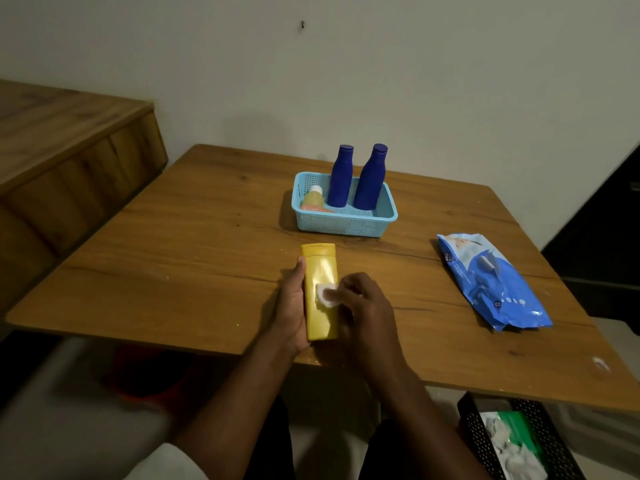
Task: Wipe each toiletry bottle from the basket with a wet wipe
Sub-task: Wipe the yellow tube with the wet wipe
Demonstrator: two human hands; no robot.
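Near the worktop's front edge, the left hand grips a yellow bottle lying lengthwise. The right hand pinches a white wet wipe against it, seemingly bunched. Beyond, a blue basket holds more bottles.

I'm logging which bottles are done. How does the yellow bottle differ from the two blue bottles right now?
The yellow bottle is out of the basket, held over the table by the left hand; the blue bottles stand upright inside it. The yellow one is flat-sided with a wide cap; the blue ones are round with narrow necks. Only the yellow bottle is touched by the wet wipe, pressed on by the right hand. All are capped.
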